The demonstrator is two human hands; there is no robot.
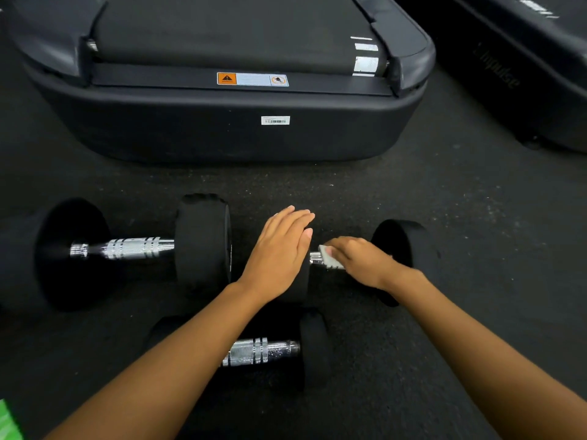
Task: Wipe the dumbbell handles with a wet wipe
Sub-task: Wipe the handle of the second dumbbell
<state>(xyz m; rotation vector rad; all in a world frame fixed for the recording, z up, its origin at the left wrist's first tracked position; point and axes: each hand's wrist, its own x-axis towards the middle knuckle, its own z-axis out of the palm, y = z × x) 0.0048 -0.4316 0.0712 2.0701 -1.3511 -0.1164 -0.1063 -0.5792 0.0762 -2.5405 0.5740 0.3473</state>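
Three black dumbbells with chrome handles lie on the dark floor. The right dumbbell [403, 249] has my left hand [279, 252] resting flat, fingers together, on its left weight. My right hand [362, 262] presses a white wet wipe [328, 256] onto that dumbbell's chrome handle, most of which is hidden under the hand. A bigger dumbbell [127, 249] lies to the left with its handle bare. The third dumbbell [263, 350] lies nearest me, partly under my left forearm.
The rear end of a black treadmill [222, 122] stands just beyond the dumbbells. A second dark machine [524, 74] runs along the upper right. Something green [8, 420] shows at the bottom left corner. The floor is black rubber matting.
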